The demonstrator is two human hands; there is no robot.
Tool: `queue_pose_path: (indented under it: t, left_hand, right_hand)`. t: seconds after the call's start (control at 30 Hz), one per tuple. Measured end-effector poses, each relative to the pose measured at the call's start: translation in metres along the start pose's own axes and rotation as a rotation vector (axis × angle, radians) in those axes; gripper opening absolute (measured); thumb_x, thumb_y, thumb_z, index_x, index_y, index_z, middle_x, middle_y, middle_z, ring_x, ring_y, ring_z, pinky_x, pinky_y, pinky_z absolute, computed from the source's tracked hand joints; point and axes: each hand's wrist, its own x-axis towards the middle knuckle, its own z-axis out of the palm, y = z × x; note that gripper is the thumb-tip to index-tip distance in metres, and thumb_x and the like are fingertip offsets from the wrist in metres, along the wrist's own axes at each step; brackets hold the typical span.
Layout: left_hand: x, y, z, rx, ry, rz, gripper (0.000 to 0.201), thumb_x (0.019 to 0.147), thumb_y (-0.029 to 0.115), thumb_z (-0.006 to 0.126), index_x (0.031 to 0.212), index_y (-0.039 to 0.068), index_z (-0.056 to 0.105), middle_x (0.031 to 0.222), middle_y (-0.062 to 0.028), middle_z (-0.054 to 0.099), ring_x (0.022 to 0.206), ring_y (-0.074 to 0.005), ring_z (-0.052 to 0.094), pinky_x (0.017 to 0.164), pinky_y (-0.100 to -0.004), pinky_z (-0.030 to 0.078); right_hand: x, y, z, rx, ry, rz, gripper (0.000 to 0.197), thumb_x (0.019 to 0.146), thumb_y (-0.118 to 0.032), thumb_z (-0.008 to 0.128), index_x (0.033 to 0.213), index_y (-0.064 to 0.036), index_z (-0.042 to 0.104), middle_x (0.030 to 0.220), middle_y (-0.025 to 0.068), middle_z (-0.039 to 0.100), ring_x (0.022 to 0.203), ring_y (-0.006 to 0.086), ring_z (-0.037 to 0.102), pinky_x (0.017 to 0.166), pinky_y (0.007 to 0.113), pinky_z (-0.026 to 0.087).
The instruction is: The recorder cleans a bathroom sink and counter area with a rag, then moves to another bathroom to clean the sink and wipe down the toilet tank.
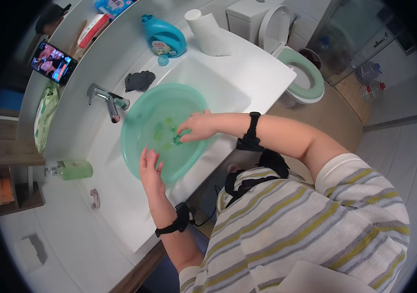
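A pale green plastic basin [131,146] stands in the white sink, with what looks like water in it. Patches of green [158,133] show in its middle; whether they are loose bits or a pattern on the bottom I cannot tell. Over the basin's right half is my right hand [197,127], fingers curved and apart, the tips close to a darker green patch. No held object shows in it. My left hand [151,170] hovers at the basin's near left rim, palm turned inward and fingers spread, with nothing in them. Black straps circle both wrists.
A chrome faucet [108,101] reaches toward the basin's left rim. Behind stand a dark crumpled cloth [140,81], a blue detergent bottle [164,38], its cap [163,60] and a paper roll [207,34]. Left are a green soap bottle [75,170] and a phone [52,62].
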Motion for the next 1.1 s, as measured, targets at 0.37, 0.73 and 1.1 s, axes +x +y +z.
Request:
queue_pose_path:
  t: [0.37, 0.73, 1.1]
  left_hand:
    - [0.002, 0.003, 0.156, 0.271, -0.162, 0.157, 0.05, 0.081, 0.019, 0.059, 0.126, 0.006, 0.041, 0.126, -0.011, 0.043, 0.113, -0.0205, 0.042, 0.091, -0.0314, 0.034]
    - [0.028, 0.024, 0.312, 0.401, -0.086, 0.243, 0.069, 0.076, 0.019, 0.064, 0.131, 0.0, 0.026, 0.129, -0.0178, 0.037, 0.114, -0.0268, 0.042, 0.09, -0.0336, 0.038]
    - [0.023, 0.002, 0.339, 1.113, -0.253, 0.528, 0.055, 0.07, 0.023, 0.069, 0.116, 0.001, 0.048, 0.126, -0.0257, 0.037, 0.115, -0.038, 0.039, 0.094, -0.0392, 0.036]
  right_hand:
    - [-0.059, 0.108, -0.066, -0.112, 0.245, -0.058, 0.035, 0.079, -0.034, 0.055, 0.109, -0.0162, 0.056, 0.127, 0.0074, 0.044, 0.127, 0.0337, 0.023, 0.096, 0.059, 0.018]
    - [-0.125, 0.229, -0.086, -0.152, 0.17, 0.019, 0.036, 0.078, -0.028, 0.057, 0.111, -0.015, 0.055, 0.132, 0.0059, 0.037, 0.128, 0.0249, 0.024, 0.098, 0.057, 0.018]
    - [-0.144, 0.266, -0.118, 0.447, 0.187, -0.181, 0.029, 0.077, -0.024, 0.058, 0.103, -0.0122, 0.06, 0.115, 0.009, 0.053, 0.108, 0.0241, 0.047, 0.089, 0.04, 0.035]
